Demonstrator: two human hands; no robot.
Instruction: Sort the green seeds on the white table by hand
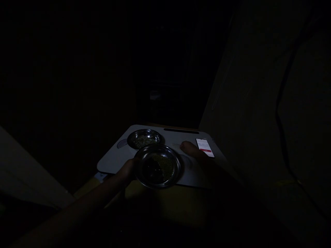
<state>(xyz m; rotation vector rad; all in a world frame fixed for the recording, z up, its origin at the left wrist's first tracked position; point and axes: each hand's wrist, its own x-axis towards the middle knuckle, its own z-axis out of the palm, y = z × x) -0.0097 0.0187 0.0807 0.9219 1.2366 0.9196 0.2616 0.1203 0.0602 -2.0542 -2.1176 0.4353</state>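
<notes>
The scene is very dark. My left hand [128,169] grips the left rim of a round steel plate [158,165] that holds small greenish grains on its right half. The plate sits tilted at the near edge of a white lap table [113,160]. A second steel plate [144,138] with grains lies behind it on the table. My right hand [190,150] rests on the table to the right of the held plate, beside a lit phone [205,147]; its fingers look curled, and whether they hold anything is hidden.
A dark slot [181,130] runs along the far edge of the table. A pale wall or panel [258,103] stands at the right. A yellowish surface [160,203] lies under the table's near edge.
</notes>
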